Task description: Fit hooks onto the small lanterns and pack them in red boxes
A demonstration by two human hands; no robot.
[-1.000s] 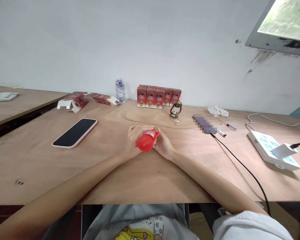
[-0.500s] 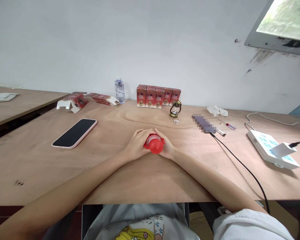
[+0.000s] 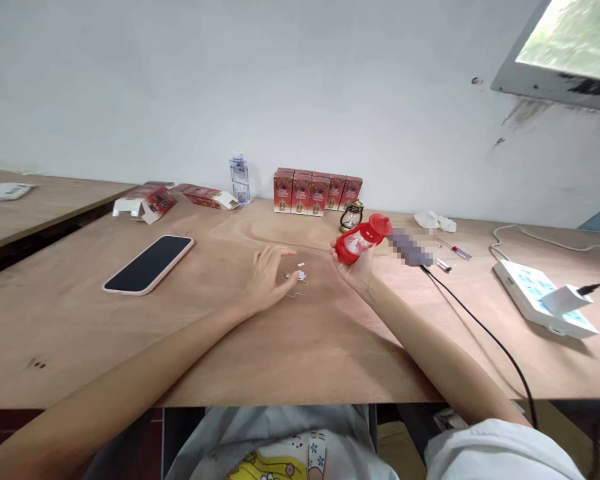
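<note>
A small red lantern (image 3: 359,241) with a clear middle is in my right hand (image 3: 359,272), tilted with its top towards the right. My left hand (image 3: 269,279) rests over the table, fingers apart, holding nothing. Beside its thumb lie small white pieces (image 3: 301,275) and a thin wire loop (image 3: 300,291). Just behind the red lantern stands a bronze-coloured lantern (image 3: 351,217), partly covered by it.
Several red boxes (image 3: 300,195) stand against the wall beside a water bottle (image 3: 239,179). Opened red boxes (image 3: 153,202) and a phone (image 3: 149,265) lie left. At right are a blurred-out device (image 3: 407,247) on a black cable, a screwdriver (image 3: 461,253), tissue (image 3: 434,221) and a power strip (image 3: 535,287).
My hands have parted. The right has carried the red lantern right and tipped it over; the left has let go and moved slightly left. Small white pieces and the wire loop now show.
</note>
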